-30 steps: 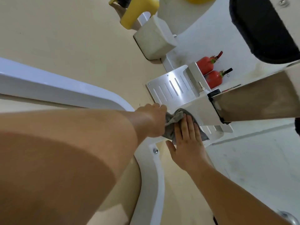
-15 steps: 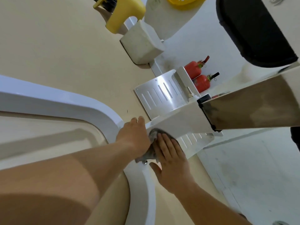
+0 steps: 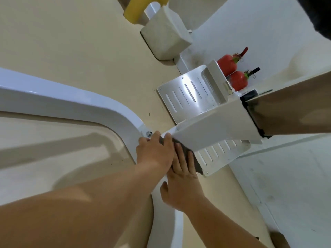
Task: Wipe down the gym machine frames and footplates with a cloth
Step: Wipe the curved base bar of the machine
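Beige floor [image 3: 71, 51]; R hand [image 3: 180, 178] flat, pressing grey cloth [image 3: 197, 165] on white frame [image 3: 215, 129] by footplate [image 3: 220, 154]; L hand [image 3: 154, 153] atop, grip unclear.

Floor [image 3: 80, 42]: beige, smooth, with soft shadows at the near left. On the right it meets a paler grey-white strip [image 3: 290, 185], scuffed and marked, along a straight edge. Wall [image 3: 268, 33]: white, far right. Against it stand a red extinguisher [image 3: 226, 64] and a second extinguisher [image 3: 239, 83], close together. Yellow object [image 3: 136, 9] at the far edge, cut off. Light even and diffuse.
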`<state>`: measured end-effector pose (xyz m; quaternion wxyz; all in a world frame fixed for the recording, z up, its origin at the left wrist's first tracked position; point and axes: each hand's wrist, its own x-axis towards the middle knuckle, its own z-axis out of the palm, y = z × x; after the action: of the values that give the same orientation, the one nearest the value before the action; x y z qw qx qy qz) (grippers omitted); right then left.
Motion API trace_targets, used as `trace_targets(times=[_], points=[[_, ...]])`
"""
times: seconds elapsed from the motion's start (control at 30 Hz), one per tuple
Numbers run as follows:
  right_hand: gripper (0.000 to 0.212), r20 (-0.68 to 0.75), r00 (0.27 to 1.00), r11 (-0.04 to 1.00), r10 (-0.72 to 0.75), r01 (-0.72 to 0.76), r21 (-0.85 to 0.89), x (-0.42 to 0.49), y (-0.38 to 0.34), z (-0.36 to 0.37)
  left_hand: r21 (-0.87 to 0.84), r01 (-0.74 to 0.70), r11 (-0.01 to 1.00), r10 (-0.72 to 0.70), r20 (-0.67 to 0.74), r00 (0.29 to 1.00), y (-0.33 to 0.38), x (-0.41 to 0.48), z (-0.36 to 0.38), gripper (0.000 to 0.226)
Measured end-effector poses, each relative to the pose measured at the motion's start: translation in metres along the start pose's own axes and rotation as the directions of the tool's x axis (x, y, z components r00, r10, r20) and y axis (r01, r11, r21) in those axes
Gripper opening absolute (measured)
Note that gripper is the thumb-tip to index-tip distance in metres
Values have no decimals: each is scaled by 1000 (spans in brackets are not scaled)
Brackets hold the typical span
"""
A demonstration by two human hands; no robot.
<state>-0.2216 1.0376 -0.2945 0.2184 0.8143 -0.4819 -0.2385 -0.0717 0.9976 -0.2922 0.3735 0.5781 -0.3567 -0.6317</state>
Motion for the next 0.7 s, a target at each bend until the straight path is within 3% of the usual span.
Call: trace_targets(times=[0.1,0.23,0.33,0.37,0.43,0.47,0.53,0.6,0.63,0.7], points=[[87,16,989,988,-146,145,44,-9,20,-10,48,175,983,-179,91,980,3,-10,12,59],[71,-53,982,961,-179,186,207,-23,35,-30,-267,242,933,-222,104,970,4,-1,13,69],[50,-192,960,928,-205,253,272,-34,40,-49,-199,180,963,-181,12,983,8,8,3,56],[38,-222,963,937,-153,213,276,-35,44,-53,-169,106,980,-116,-48,992,13,10,-1,48],[29,-182,972,933,149,-78,351,-32,47,-65,-81,-142,986,125,-189,974,29,10,-10,27],[30,-86,935,856,344,-274,438,-29,47,-69,-30,-277,960,263,-233,936,40,8,-11,23],[33,140,783,590,606,-561,581,-19,47,-71,23,-491,871,486,-190,853,58,3,-2,27],[35,284,676,412,680,-672,615,-10,46,-73,36,-609,793,609,-83,789,57,-3,20,38],[35,318,659,383,682,-692,611,-8,46,-71,47,-604,796,606,-57,794,47,-4,31,46],[37,388,639,352,664,-725,591,-7,45,-69,99,-492,865,496,-11,869,17,2,40,55]])
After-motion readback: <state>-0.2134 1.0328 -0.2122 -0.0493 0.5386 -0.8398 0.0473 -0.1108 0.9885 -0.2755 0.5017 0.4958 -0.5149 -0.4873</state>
